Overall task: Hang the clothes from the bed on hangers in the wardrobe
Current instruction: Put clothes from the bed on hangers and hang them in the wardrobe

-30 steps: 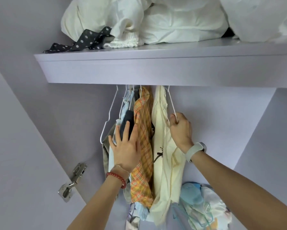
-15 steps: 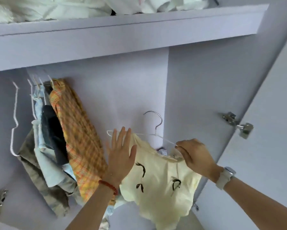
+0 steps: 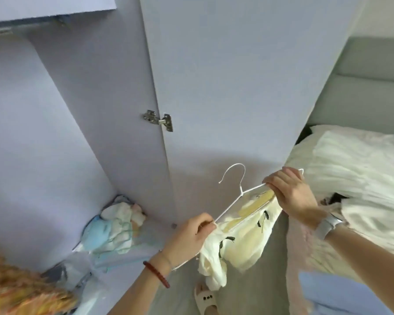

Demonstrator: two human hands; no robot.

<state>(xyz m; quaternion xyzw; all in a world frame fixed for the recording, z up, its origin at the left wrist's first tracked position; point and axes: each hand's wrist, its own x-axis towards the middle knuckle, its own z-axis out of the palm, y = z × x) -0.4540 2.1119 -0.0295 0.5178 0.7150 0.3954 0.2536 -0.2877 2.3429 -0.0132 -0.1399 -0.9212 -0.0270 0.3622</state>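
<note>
The pale yellow top [image 3: 239, 244] with little dark marks hangs from a thin white hanger [image 3: 239, 196]. I hold both in the air, in front of the open wardrobe door [image 3: 225, 87] and just beside the bed [image 3: 355, 169]. The hook points up and is not on any rail.

My left hand [image 3: 189, 237] is closed on the low end of the hanger, and it pinches a bit of the top there too. My right hand [image 3: 291, 194] is closed on the high end, with the cloth bunched under it. The top sits crooked. Most of it sags down in a lump, so I think it is not on the hanger the right way.

To the left is the wardrobe floor [image 3: 146, 246]. A pile of blue and white clothes [image 3: 114, 230] lies in its corner, not on hangers. At the bottom left edge I see a blur of orange checked cloth [image 3: 20, 289]; it seems to hang inside, but I cannot see its hanger.

On the bed I see white bedding and something dark near my right wrist. It is too hidden to tell what it is.

So I think the job is only partly done. This top needs to be straightened and hooked up inside. I cannot tell how many more clothes wait on the bed.
</note>
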